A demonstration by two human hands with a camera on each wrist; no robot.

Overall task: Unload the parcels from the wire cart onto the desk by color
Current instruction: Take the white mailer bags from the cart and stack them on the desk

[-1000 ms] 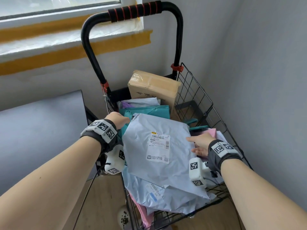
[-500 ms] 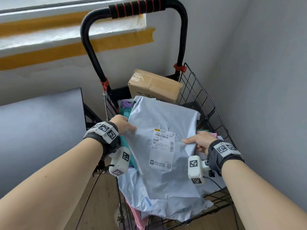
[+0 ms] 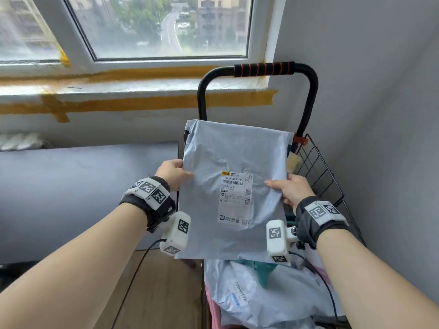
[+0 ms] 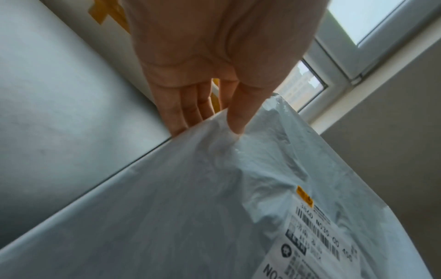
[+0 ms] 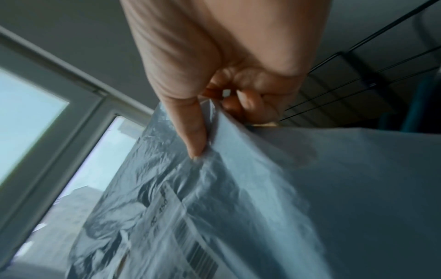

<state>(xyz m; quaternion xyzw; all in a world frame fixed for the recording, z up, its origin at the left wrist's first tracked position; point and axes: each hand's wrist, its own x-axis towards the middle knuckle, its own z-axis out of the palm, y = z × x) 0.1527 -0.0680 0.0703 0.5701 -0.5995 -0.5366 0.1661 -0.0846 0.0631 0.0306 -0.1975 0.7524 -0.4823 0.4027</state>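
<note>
A flat grey poly parcel (image 3: pixel 228 162) with a white shipping label (image 3: pixel 235 198) hangs upright above the wire cart (image 3: pixel 320 176). My left hand (image 3: pixel 174 173) pinches its left edge, thumb on the front, fingers behind. My right hand (image 3: pixel 288 188) pinches its right edge the same way. In the left wrist view the thumb (image 4: pixel 241 113) presses into the grey parcel (image 4: pixel 190 207). In the right wrist view the thumb (image 5: pixel 190 128) clamps the parcel (image 5: pixel 286 188) against curled fingers. Below, the cart holds another grey parcel (image 3: pixel 256 298), a teal one (image 3: pixel 261 271) and a pink one (image 3: pixel 213 312).
The grey desk (image 3: pixel 78 191) lies to the left of the cart, under the window sill (image 3: pixel 118 89). The cart's black handle (image 3: pixel 263 70) rises behind the parcel. A grey wall (image 3: pixel 380 115) closes the right side. Wooden floor (image 3: pixel 161 293) shows between desk and cart.
Both hands have lifted the grey parcel up out of the cart, from lying on the pile to hanging upright in front of the handle. It now hides the brown box.
</note>
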